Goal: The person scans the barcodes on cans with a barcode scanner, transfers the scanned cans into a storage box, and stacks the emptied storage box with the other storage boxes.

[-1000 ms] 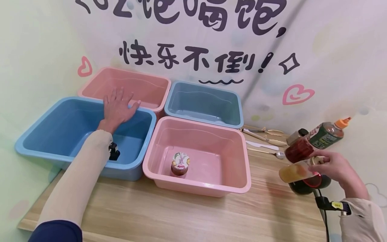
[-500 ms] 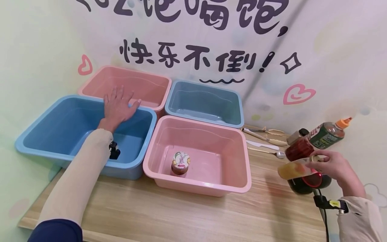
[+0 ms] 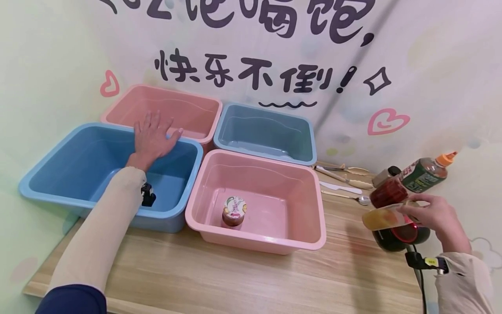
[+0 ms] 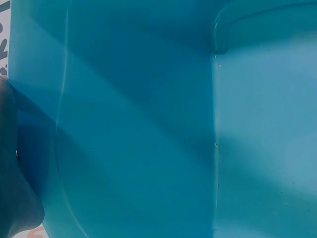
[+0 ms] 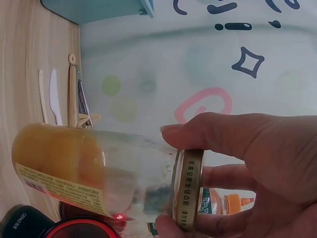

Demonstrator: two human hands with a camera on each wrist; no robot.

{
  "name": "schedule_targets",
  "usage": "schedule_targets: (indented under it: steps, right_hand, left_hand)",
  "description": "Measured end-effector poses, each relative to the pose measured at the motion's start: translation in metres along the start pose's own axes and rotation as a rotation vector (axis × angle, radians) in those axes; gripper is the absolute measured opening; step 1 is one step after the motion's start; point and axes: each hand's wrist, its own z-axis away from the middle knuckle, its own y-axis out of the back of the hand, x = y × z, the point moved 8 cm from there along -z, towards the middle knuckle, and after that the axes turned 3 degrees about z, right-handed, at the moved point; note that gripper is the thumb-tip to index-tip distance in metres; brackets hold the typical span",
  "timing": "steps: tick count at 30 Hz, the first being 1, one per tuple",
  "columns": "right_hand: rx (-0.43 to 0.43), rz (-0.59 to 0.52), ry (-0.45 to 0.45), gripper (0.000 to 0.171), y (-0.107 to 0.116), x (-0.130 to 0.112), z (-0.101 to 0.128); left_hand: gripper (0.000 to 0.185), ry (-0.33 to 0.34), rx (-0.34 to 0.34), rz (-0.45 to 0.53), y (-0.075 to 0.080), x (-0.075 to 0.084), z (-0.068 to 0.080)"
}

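My right hand [image 3: 433,213] grips a glass jar [image 3: 381,219] by its gold lid [image 5: 189,191], thumb on one side and fingers on the other. The jar is held tilted, its base pointing left in the head view, and a yellow-orange filling sits toward that base. It is above a black device with a red ring [image 3: 405,234]. My left hand [image 3: 154,137] lies with fingers spread over the far rim of the front blue tub [image 3: 70,174]. In the left wrist view only part of that hand shows beside the tub's wall.
A lidded jar [image 3: 234,212] stands inside the front pink tub [image 3: 255,244]. Behind are another pink tub [image 3: 188,104] and a smaller blue tub [image 3: 266,120]. Tongs [image 3: 345,179], a white knife [image 3: 341,188], a spoon [image 3: 362,200], a shaker [image 3: 386,175] and a sauce bottle [image 3: 425,174] occupy the right.
The glass jar in my right hand has risen slightly and tipped a little nearer to level. My left hand stays in place.
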Motion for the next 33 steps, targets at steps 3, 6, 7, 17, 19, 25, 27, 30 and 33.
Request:
schedule_targets:
  steps: [3, 6, 7, 17, 19, 25, 27, 30, 33]
  right_hand:
    - [0.013, 0.001, -0.011, 0.067, 0.0013, 0.0006, 0.0003]
    - [-0.002, -0.006, -0.014, 0.069, 0.0015, 0.0007, 0.0000]
    - [-0.017, -0.010, -0.011, 0.070, 0.0011, 0.0007, -0.0003]
    - [-0.070, 0.026, 0.100, 0.063, -0.0015, -0.0012, -0.0022]
    - [-0.071, 0.034, 0.120, 0.061, -0.0004, -0.0019, -0.0019]
    - [-0.072, 0.050, 0.160, 0.059, 0.0013, -0.0032, -0.0011]
    - [-0.073, 0.050, 0.166, 0.059, 0.0003, -0.0036, -0.0006]
    - [-0.083, 0.049, 0.167, 0.056, -0.0019, -0.0041, 0.0003]
    - [-0.088, 0.047, 0.175, 0.053, -0.0017, -0.0068, -0.0009]
  left_hand:
    - [0.077, -0.002, -0.002, -0.001, 0.0005, 0.0003, 0.0002]
    - [0.077, -0.003, 0.000, 0.000, 0.0003, 0.0002, 0.0007]
    - [0.077, -0.004, 0.001, 0.000, 0.0003, 0.0002, 0.0009]
    - [0.076, -0.012, 0.005, -0.004, -0.0001, -0.0004, 0.0017]
    - [0.076, -0.013, 0.004, -0.005, 0.0001, 0.0000, 0.0013]
    - [0.077, -0.011, 0.005, -0.008, 0.0011, 0.0003, 0.0003]
    - [0.077, -0.013, 0.007, -0.007, 0.0013, 0.0003, 0.0002]
    - [0.077, -0.012, 0.003, -0.010, 0.0004, 0.0002, 0.0007]
    - [0.078, -0.008, 0.001, -0.008, 0.0008, 0.0005, 0.0007]
